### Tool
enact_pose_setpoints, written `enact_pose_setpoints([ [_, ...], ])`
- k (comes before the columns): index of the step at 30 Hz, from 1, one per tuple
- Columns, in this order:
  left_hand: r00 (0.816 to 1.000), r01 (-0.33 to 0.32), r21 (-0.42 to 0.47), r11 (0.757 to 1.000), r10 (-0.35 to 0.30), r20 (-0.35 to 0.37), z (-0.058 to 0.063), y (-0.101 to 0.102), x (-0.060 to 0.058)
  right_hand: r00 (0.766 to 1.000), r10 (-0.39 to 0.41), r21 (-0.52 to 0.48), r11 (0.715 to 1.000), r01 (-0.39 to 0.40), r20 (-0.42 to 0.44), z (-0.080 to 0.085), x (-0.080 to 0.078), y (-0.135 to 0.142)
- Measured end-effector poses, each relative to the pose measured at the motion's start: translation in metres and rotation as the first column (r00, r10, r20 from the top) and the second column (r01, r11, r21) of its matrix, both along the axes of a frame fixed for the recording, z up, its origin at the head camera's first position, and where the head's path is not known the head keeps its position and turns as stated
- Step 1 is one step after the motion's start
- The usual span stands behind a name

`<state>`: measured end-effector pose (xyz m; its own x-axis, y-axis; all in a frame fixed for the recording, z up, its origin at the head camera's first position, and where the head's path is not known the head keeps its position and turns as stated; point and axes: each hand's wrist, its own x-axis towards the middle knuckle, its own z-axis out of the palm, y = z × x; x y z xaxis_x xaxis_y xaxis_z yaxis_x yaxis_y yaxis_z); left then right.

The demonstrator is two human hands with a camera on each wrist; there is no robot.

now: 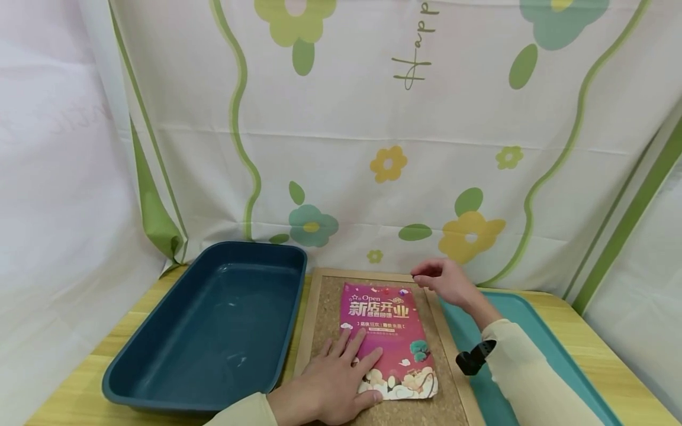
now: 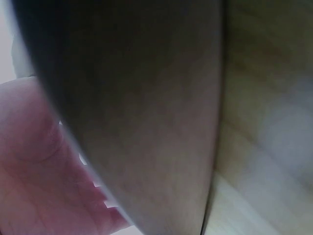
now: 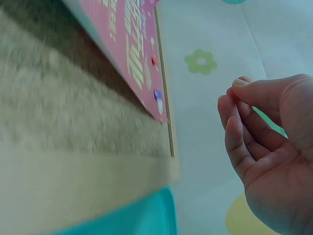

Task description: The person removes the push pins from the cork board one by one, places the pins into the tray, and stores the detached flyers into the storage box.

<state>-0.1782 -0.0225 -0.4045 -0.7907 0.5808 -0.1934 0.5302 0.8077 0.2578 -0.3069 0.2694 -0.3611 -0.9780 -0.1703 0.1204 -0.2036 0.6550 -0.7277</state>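
Observation:
A pink poster with Chinese lettering lies on a wood-framed cork board. Near its top edge a red pushpin and a blue pushpin stick in it. My left hand rests with spread fingers on the poster's lower left part. Thumb and fingertips of my right hand pinch a small pushpin, mostly hidden by them, above the board's top right corner. The left wrist view shows mainly the blurred board frame and part of the palm.
Left of the board stands a deep dark blue tray. A flat teal tray lies under and beside the board's right edge. Behind the wooden table hangs a white flowered cloth. A black wrist strap sits on my right wrist.

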Motion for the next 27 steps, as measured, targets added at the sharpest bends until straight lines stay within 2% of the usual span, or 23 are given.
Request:
enact_pose_setpoints([
  [4, 1.0, -0.002, -0.006, 1.0, 0.002, -0.01, 0.001, 0.0, 0.001, 1.0, -0.01, 0.016, 1.0, 0.011, -0.016, 0.002, 0.005, 0.015],
  [11, 1.0, 0.011, 0.004, 1.0, -0.011, 0.007, -0.002, -0.001, 0.0, 0.999, -0.039, -0.013, 0.999, 0.038, -0.024, -0.002, 0.013, 0.043],
  [22, 1.0, 0.0, -0.007, 1.0, 0.0, -0.001, -0.001, 0.001, -0.001, 0.992, -0.111, 0.025, 0.993, 0.113, -0.058, -0.009, 0.022, 0.086],
  [27, 1.0, 0.0, -0.012, 1.0, 0.0, 0.0, 0.0, 0.001, -0.001, 0.99, -0.137, 0.022, 0.99, 0.138, -0.031, -0.013, 0.025, 0.107],
])
